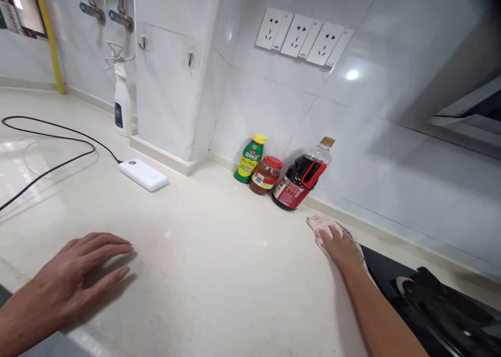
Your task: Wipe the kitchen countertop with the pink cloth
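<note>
My left hand (pixel 84 271) is over the near left of the pale countertop (pixel 219 278), its fingers stretched out and thumb apart, with nothing in it. At the right, my right hand (pixel 340 247) grips a pinkish-white cloth (pixel 321 226) and presses it on the counter beside the stove's black edge. Just left of the cloth stands a large soy sauce bottle (pixel 293 190) with a red label and red handle. Beside it are a jar (pixel 265 179) with a red lid and a green squeeze bottle (pixel 250 161) with a yellow cap.
A white power bank (pixel 144 174) lies at the left with a black cable (pixel 84 138) plugged in. Behind it, a white spray bottle (pixel 122 101) stands by the wall. A black gas stove (pixel 438 305) occupies the right. Wall sockets (pixel 301 37) are above the bottles.
</note>
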`<state>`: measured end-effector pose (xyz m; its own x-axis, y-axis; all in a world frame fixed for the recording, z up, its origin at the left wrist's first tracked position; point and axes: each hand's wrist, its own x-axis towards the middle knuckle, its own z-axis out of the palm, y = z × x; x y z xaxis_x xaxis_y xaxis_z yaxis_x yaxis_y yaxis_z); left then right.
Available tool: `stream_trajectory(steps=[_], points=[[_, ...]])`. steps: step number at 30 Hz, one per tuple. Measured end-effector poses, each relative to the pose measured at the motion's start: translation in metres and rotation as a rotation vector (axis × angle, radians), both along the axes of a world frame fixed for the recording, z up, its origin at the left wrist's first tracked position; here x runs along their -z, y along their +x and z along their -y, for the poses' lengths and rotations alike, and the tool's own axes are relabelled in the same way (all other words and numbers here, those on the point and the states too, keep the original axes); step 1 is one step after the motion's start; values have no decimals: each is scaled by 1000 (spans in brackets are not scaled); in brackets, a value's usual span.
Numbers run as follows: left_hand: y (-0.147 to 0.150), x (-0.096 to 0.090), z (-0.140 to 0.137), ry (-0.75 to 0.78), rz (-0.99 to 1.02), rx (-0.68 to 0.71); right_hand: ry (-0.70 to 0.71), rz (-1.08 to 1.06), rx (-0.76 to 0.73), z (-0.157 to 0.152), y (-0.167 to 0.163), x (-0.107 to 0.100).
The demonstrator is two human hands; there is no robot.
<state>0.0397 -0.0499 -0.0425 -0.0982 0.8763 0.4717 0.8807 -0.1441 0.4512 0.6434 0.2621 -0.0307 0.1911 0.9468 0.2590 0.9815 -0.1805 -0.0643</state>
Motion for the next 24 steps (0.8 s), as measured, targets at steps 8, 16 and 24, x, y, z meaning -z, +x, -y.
stream_trajectory(steps=[8,16,24], points=[[13,-9,5,15,-70,42,-63,-7,-160,25,-91,4],[24,-19,14,180,-138,116,-49,53,-402,63,-205,3],[26,-19,18,195,-52,85,-144,15,-535,-3,-332,-21]])
